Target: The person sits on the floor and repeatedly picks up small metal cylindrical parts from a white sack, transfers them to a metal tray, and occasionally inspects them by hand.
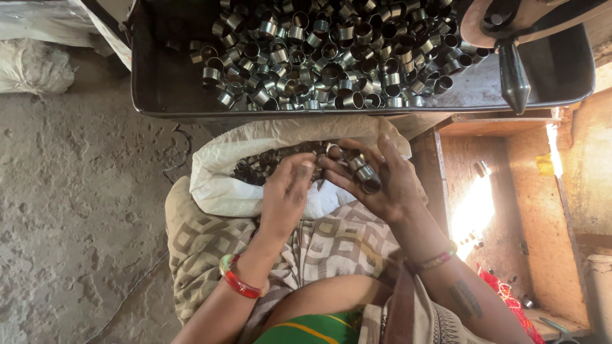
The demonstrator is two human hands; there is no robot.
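Metal sleeves (366, 177) are held stacked in the curled fingers of the right hand (376, 181) above a white sack (223, 185) resting on the lap, while the left hand (287, 191), fingers drawn together, is pressed against them below a dark tray (166, 89) heaped with rings.

Metal rings (331, 51) in tray: silver-grey, shiny, dark inside. Tray (153, 83): dark grey, almost black. Sack (217, 185) on lap: white, woven look; rings inside it dark grey. Cloth (197, 248) over lap: beige with brown and cream square pattern. Bangle (239, 280) on left wrist: red with green and pale part. Band (437, 260) on right wrist: red-pink with gold. Garment (312, 328) at bottom: green with yellow stripe. Floor (70, 210): grey, rough. Wooden box (503, 210) at right: orange-brown, bright light patch.
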